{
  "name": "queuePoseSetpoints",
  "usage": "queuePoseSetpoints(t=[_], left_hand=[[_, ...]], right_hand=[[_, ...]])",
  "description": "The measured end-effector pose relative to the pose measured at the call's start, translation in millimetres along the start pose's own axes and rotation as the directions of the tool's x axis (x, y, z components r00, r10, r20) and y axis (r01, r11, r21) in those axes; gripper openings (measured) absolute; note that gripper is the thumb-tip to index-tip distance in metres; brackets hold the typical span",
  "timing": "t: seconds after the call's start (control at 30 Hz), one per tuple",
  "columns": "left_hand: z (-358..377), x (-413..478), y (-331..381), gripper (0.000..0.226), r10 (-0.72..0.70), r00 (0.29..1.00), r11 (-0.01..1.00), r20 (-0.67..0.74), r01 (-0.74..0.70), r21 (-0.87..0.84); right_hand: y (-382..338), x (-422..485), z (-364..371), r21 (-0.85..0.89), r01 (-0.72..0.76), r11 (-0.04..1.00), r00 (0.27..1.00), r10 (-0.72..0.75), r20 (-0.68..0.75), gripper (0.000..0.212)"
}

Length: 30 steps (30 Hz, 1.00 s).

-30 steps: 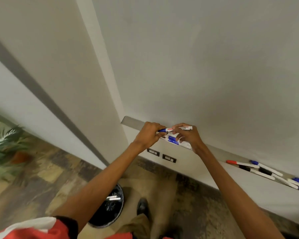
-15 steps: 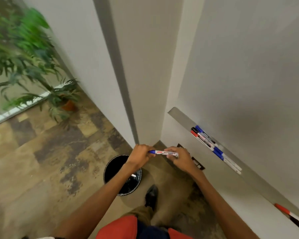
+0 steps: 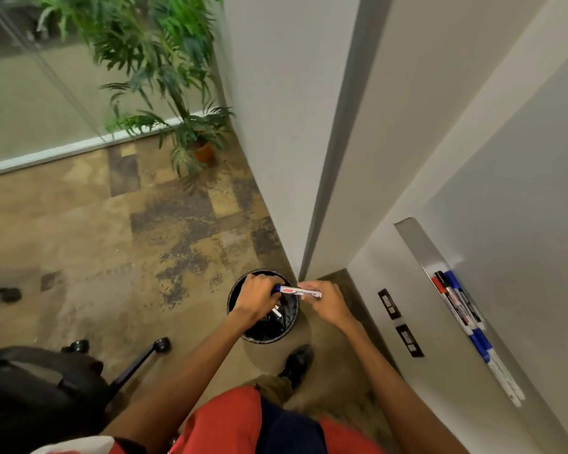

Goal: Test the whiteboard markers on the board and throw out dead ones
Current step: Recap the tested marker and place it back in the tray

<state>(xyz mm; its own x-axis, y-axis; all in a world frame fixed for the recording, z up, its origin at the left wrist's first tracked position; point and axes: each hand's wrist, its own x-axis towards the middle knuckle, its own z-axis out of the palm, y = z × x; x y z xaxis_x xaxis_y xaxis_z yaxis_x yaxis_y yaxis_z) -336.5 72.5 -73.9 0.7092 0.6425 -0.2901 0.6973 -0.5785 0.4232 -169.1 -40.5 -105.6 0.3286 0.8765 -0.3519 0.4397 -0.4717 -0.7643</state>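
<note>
While we hold the marker (image 3: 300,292) level over the bin (image 3: 276,334), left hand (image 3: 258,298) curled round its blue cap (image 3: 278,288), right hand (image 3: 328,304) pinching the barrel, a lopsided release could miss and skitter across the patchy carpet (image 3: 79,231). Tray (image 3: 417,244) of more markers (image 3: 458,309) on our right, potted plant (image 3: 164,77) ahead, chair (image 3: 30,388) at our left.
</note>
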Motion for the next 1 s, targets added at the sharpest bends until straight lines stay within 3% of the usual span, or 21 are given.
queuePoseSetpoints(t=[0.17,0.4,0.77,1.0], left_hand=[[3.7,-10.2,-16.8,0.042,-0.148,0.986,0.989,-0.076,0.146,-0.02],[7.5,-10.3,-10.5,0.044,-0.151,0.984,0.988,-0.099,0.153,0.011],[17.2,19.4,36.1,0.048,0.023,0.999,0.999,-0.049,-0.021,0.035],[38.1,49.0,107.0,0.046,0.213,0.976,0.976,0.053,-0.215,0.036]], right_hand=[[-6.2,11.1,8.8,-0.042,0.085,0.995,0.994,-0.082,0.072,0.054],[1.4,8.2,8.1,-0.037,0.011,0.999,0.993,-0.007,0.121,0.061],[15.7,-20.8,-30.8,0.056,-0.09,0.994,0.992,0.094,-0.079,0.06],[50.6,-73.5,-74.0,0.21,-0.204,0.956,0.932,0.255,-0.256,0.049]])
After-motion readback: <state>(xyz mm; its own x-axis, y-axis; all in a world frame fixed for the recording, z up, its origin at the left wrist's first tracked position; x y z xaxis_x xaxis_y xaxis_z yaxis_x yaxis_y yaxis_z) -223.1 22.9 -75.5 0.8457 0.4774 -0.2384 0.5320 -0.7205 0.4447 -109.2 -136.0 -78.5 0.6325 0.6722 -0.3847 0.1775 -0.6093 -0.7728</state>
